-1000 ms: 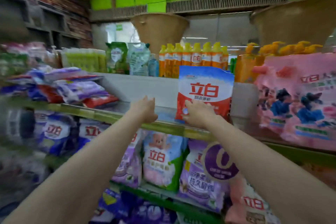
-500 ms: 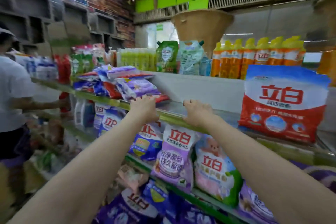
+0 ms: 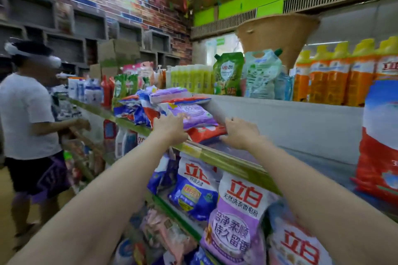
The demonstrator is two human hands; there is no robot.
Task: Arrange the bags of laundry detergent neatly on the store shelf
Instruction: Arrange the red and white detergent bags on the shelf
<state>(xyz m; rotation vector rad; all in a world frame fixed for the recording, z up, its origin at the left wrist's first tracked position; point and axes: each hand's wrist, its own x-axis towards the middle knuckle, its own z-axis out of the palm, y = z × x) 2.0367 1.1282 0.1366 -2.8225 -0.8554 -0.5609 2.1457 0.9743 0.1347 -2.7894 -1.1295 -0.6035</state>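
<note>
Two bare hands reach a heap of detergent bags lying flat on the store shelf (image 3: pixel 215 155). The left hand (image 3: pixel 170 130) rests on the purple bag (image 3: pixel 193 115); the right hand (image 3: pixel 240 133) touches the red bag (image 3: pixel 206 133) beneath, grip unclear. One red-and-blue bag (image 3: pixel 381 135) stands upright, well apart.

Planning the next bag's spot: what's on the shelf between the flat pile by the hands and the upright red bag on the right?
In the head view, only bare shelf lies between the flat pile and the upright red bag.

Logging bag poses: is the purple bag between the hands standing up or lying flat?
Lying flat. The purple bag rests face-up on a red bag in the pile.
</note>
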